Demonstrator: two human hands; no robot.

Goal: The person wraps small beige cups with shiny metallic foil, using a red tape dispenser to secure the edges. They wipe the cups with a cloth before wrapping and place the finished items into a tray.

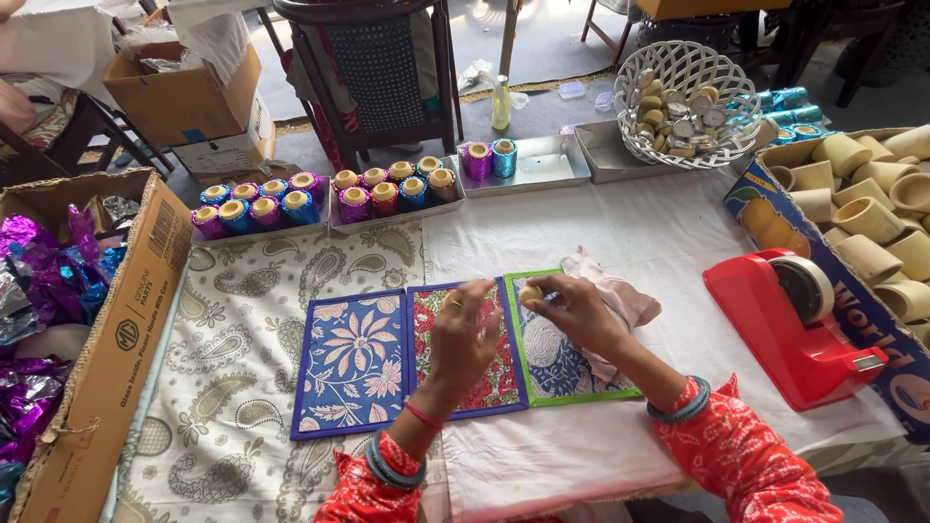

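A red tape dispenser sits on the white-clothed counter, just beside a printed carton filled with plain tan cups. Along the far edge, shallow metal trays carry foil-wrapped cups in blue, purple, pink and gold, and a white lattice basket holds small round pieces. At the left, an open cardboard box brims with crumpled purple foil.

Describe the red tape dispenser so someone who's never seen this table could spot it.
Start at the white tablecloth and look right of the right hand. The tape dispenser sits beside the carton of plain cups. It is the only solid red plastic thing there.
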